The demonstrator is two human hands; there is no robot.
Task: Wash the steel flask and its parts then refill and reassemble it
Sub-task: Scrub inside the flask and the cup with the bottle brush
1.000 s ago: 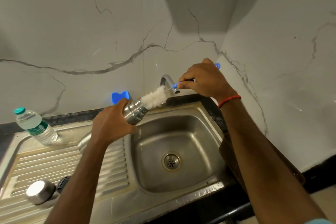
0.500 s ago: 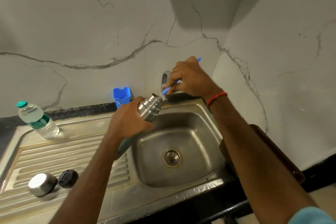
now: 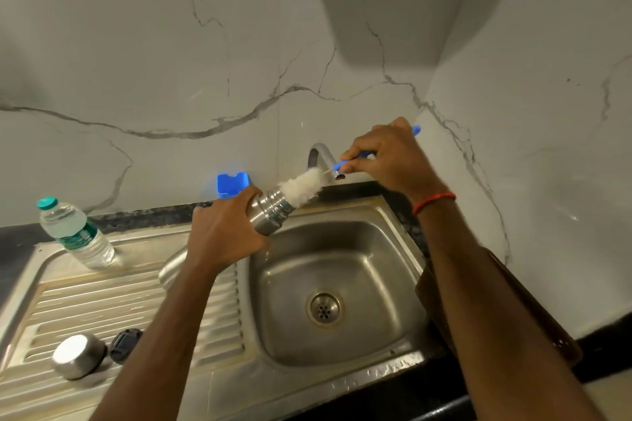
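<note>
One steel flask [image 3: 270, 214] is held tilted over the left rim of the single sink basin [image 3: 393, 249], gripped round its upper body by the left hand [image 3: 222, 232], its mouth turned toward the one tap [image 3: 319, 155]. One bottle brush [image 3: 302, 184] is pinched by its blue handle in the right hand [image 3: 390, 157], its white bristles partly inside the flask's mouth. Two flask parts, one steel cap [image 3: 77, 355] and one black stopper [image 3: 124, 340], are set just beside each other on the drainboard [image 3: 102, 297], where one plastic water bottle [image 3: 73, 232] is stood farther back.

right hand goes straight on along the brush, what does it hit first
Likely the flask, at its mouth: the right hand aims the brush down-left, bristles partly in it.
</note>
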